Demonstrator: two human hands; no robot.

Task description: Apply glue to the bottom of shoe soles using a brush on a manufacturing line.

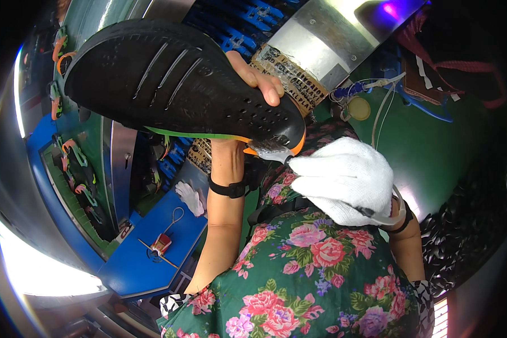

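Note:
A large black shoe sole [169, 84] with grooves, small holes near its heel and a green and orange edge is held up at a tilt across the upper left. My bare left hand [257, 79] grips it by the heel end; the fingertips lie over its side and the rest is hidden behind. My right hand [346, 180], in a white knit glove, is closed around a slim tool with a dark neck. The tool's pale, flat tip [273, 154] touches the heel's orange edge. Most of its body is hidden by the glove.
A white glove [190, 198] and a small red object [161, 242] with a stick lie on a blue table [135, 267]. Colourful straps [79, 158] line a conveyor at left. Black scraps [462, 236] are heaped at right. Cardboard [296, 79] borders a metal panel.

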